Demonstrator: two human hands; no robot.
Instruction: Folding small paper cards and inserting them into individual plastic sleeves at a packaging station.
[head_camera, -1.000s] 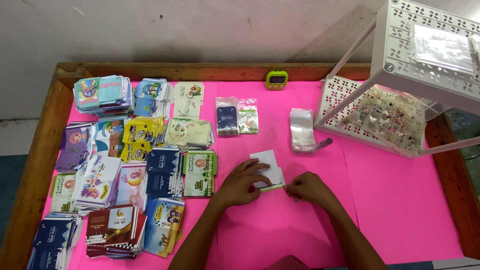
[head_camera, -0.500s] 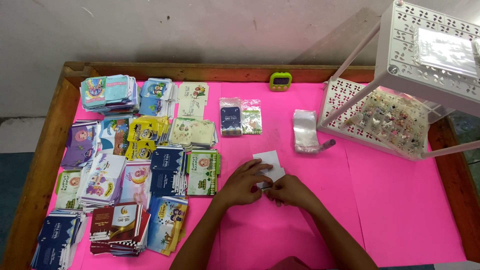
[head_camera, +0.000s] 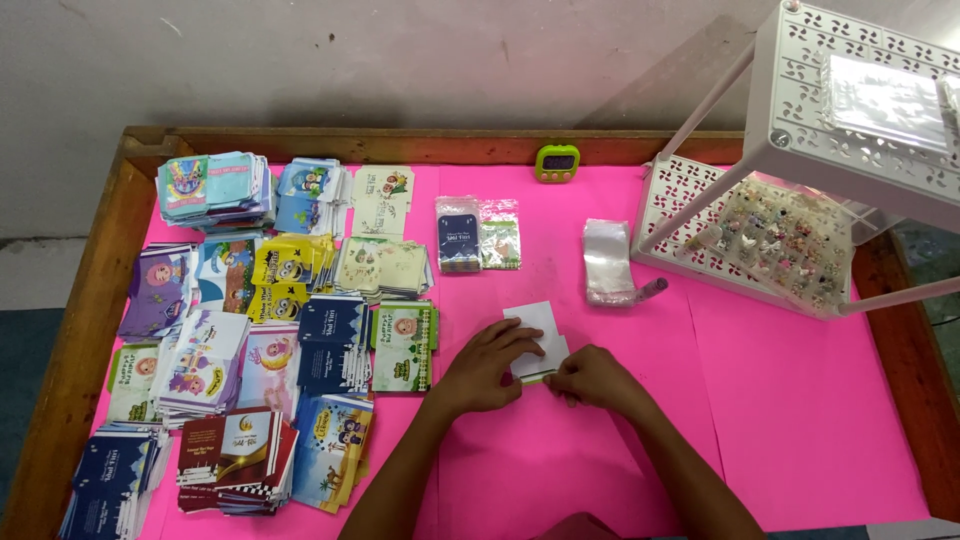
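Left hand (head_camera: 482, 366) presses flat, right hand (head_camera: 590, 379) pinches the small white folded card (head_camera: 538, 341), mid pink paper-covered tabletop (head_camera: 800, 420). Wooden rim, grey wall behind. White rack (head_camera: 860, 110) cut off at right edge.

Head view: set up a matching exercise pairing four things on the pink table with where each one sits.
Things:
1. green timer
2. white card
3. clear bags
4. dark blue packet

Places:
A. under the left hand and right hand
B. at the far wooden edge
C. beside the white rack
D. right of the card stacks

Pairs: 1-B, 2-A, 3-C, 4-D
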